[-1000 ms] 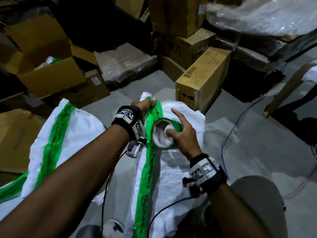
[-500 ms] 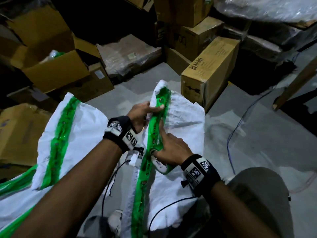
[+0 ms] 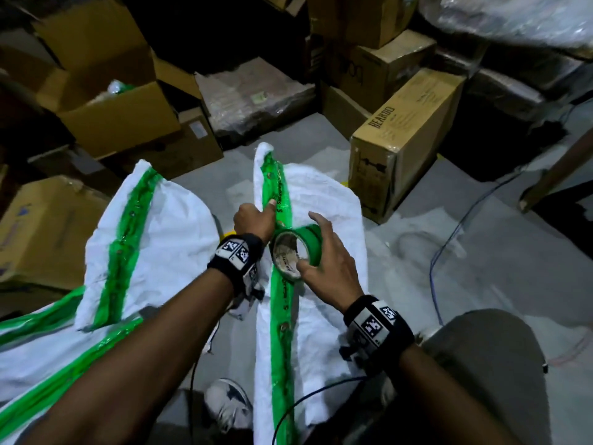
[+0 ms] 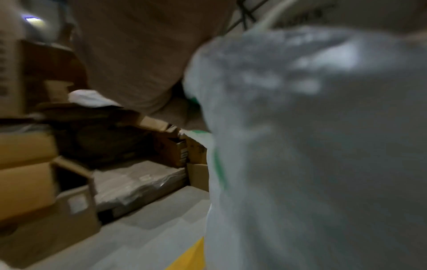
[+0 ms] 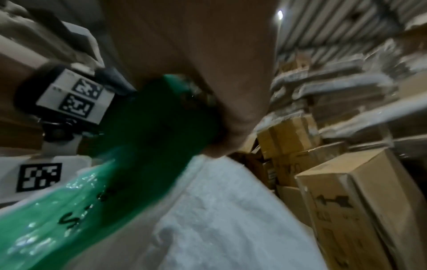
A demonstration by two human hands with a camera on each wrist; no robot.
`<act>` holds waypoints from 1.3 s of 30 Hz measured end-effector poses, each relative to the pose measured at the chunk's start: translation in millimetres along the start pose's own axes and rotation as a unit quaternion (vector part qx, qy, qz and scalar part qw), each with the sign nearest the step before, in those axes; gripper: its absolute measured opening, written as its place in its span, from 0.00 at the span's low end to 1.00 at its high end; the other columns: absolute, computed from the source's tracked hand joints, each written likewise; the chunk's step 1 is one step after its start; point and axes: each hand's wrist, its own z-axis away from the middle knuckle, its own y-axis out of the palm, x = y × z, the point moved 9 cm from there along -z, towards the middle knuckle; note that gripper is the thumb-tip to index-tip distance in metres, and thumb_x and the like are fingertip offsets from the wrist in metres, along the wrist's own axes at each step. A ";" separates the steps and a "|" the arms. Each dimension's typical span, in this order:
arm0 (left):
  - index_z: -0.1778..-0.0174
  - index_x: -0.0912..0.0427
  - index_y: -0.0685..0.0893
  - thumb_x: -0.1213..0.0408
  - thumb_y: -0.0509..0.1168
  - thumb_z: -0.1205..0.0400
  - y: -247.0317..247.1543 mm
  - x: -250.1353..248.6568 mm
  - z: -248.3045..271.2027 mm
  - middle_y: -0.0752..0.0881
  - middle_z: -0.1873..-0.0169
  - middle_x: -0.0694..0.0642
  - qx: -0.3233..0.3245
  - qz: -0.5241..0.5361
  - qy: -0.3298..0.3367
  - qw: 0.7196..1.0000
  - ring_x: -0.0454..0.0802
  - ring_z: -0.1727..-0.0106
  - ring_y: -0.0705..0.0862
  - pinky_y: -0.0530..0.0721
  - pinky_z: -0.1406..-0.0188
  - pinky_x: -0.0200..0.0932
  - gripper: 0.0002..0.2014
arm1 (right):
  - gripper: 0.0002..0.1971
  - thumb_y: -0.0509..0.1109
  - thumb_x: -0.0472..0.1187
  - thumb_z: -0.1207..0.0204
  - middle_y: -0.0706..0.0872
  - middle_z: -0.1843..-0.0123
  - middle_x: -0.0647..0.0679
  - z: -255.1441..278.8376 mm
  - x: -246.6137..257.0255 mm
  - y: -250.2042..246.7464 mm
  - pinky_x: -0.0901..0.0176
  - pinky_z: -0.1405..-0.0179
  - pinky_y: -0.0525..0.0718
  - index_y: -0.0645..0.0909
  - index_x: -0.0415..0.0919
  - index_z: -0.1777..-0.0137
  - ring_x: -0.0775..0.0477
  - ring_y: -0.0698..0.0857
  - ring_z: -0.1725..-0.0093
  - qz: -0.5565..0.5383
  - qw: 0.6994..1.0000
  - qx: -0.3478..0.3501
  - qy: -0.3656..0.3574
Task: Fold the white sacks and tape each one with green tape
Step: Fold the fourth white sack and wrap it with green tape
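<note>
A sack [image 3: 324, 226] is lying across the person's lap and running out over the floor [image 3: 481, 252], a strip of green tape [image 3: 281, 316] stuck along its length. The right hand [image 3: 333, 268] is gripping the tape roll [image 3: 296, 252], fingers curled round it, just above the strip. The left hand [image 3: 255, 218] is curling its fingers and pressing the strip against the sack. A second taped sack [image 3: 154, 239] is lying to the left. Boxes [image 3: 404, 133] are standing beyond.

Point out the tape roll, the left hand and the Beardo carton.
tape roll [image 3: 306, 244]: head view, green outer band.
left hand [image 3: 253, 220]: head view, back of the hand.
Beardo carton [image 3: 414, 123]: head view, top face.
</note>
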 end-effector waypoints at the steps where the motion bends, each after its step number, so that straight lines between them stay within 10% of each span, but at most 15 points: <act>1: 0.40 0.76 0.85 0.48 0.70 0.17 -5.9 0.5 -6.2 0.87 0.41 0.73 -0.005 0.011 -0.013 1.000 0.70 0.38 0.84 0.82 0.44 0.54 0.28 | 0.45 0.71 0.45 0.31 0.83 0.42 0.46 0.1 3.9 2.3 0.49 0.45 0.80 0.54 0.67 0.18 0.40 0.83 0.41 0.014 1.000 0.026 -0.009; 6: 0.32 0.70 0.83 0.51 0.72 0.21 -29.8 14.7 -34.0 0.86 0.35 0.65 -0.004 0.097 -0.085 0.992 0.64 0.36 0.86 0.84 0.38 0.51 0.28 | 0.53 0.69 0.47 0.26 0.81 0.58 0.39 25.9 4.4 55.8 0.48 0.54 0.79 0.28 0.76 0.20 0.31 0.84 0.55 0.178 0.934 0.310 -0.018; 11: 0.40 0.68 0.87 0.40 0.81 0.46 -14.4 87.6 -52.7 0.91 0.49 0.69 0.008 0.273 -0.166 0.948 0.60 0.56 0.89 0.90 0.48 0.67 0.44 | 0.58 0.70 0.48 0.28 0.83 0.61 0.37 31.6 -4.6 90.9 0.49 0.61 0.78 0.22 0.75 0.22 0.36 0.81 0.63 0.190 0.917 0.349 -0.034; 19: 0.36 0.65 0.87 0.53 0.79 0.28 -10.0 82.5 11.6 0.92 0.50 0.63 0.231 0.435 -0.142 0.859 0.60 0.52 0.91 0.91 0.49 0.57 0.28 | 0.60 0.69 0.51 0.31 0.82 0.59 0.38 34.5 -29.0 139.8 0.46 0.62 0.83 0.16 0.74 0.26 0.36 0.82 0.65 0.210 0.895 0.388 -0.061; 24: 0.41 0.62 0.89 0.60 0.82 0.29 7.5 138.1 58.1 0.93 0.52 0.61 0.181 0.318 -0.133 0.921 0.64 0.51 0.92 0.90 0.55 0.52 0.22 | 0.56 0.70 0.50 0.27 0.87 0.47 0.36 26.7 -32.6 148.9 0.43 0.53 0.87 0.25 0.66 0.17 0.33 0.86 0.54 0.260 0.879 0.396 -0.054; 28: 0.45 0.67 0.89 0.59 0.77 0.21 24.2 178.5 89.8 0.91 0.70 0.56 0.181 0.279 -0.213 0.919 0.49 0.74 0.89 0.85 0.76 0.36 0.16 | 0.55 0.68 0.54 0.32 0.85 0.38 0.36 25.3 -31.1 147.7 0.48 0.50 0.84 0.37 0.53 0.11 0.32 0.86 0.44 0.238 0.898 0.369 -0.022; 33: 0.39 0.63 0.89 0.36 0.82 0.39 15.8 207.4 79.5 0.91 0.45 0.59 0.038 0.187 -0.183 0.964 0.58 0.48 0.91 0.89 0.46 0.50 0.41 | 0.51 0.72 0.50 0.27 0.76 0.32 0.35 34.3 -39.7 146.9 0.43 0.48 0.86 0.39 0.60 0.13 0.30 0.85 0.45 0.252 0.902 0.350 0.020; 39: 0.44 0.62 0.91 0.45 0.81 0.34 -8.6 193.4 50.5 0.92 0.50 0.60 0.029 0.222 -0.143 0.964 0.58 0.51 0.91 0.90 0.47 0.54 0.28 | 0.53 0.71 0.43 0.28 0.71 0.41 0.39 33.2 -28.7 139.9 0.39 0.54 0.85 0.38 0.70 0.15 0.29 0.82 0.56 0.229 0.916 0.329 -0.007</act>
